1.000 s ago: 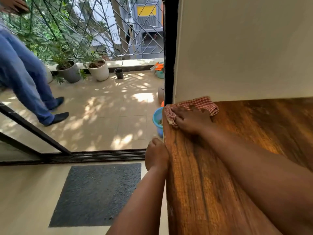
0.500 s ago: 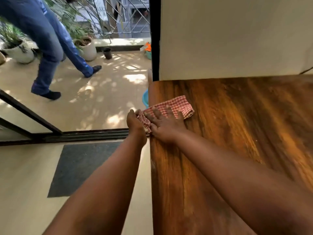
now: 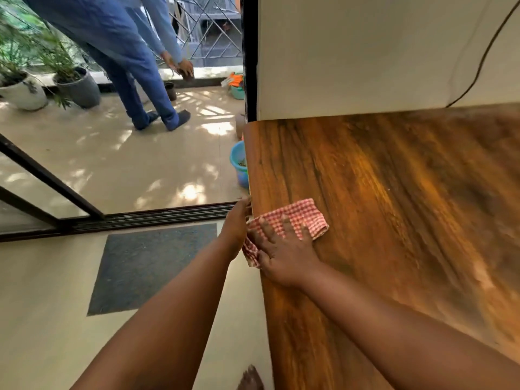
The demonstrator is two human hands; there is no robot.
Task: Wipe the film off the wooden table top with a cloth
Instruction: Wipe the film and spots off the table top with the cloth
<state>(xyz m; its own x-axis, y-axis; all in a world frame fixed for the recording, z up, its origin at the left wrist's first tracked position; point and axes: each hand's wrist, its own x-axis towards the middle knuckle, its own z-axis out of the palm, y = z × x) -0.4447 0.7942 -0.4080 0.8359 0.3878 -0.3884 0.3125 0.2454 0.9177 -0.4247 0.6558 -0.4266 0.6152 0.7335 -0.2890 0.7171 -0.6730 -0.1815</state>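
Observation:
The wooden table top [image 3: 394, 206] fills the right half of the view, glossy with streaky grain. A red-and-white checked cloth [image 3: 304, 218] lies folded at its left edge, one corner hanging over the side. My right hand [image 3: 284, 254] presses flat on the cloth with fingers spread. My left hand [image 3: 236, 223] is just off the table, against the left edge, fingers fairly straight and touching the hanging part of the cloth.
A cream wall [image 3: 351, 52] with a black cable [image 3: 478, 66] backs the table. Left of the table are a dark floor mat [image 3: 146, 266], a sliding-door track [image 3: 140, 218] and a blue bucket [image 3: 239, 164]. A person in blue [image 3: 126, 52] bends on the balcony near plant pots [image 3: 81, 88].
My right hand has dragged the cloth from the far corner by the wall towards me along the left edge. My left hand has risen to meet it. The person outside walked right and bent down.

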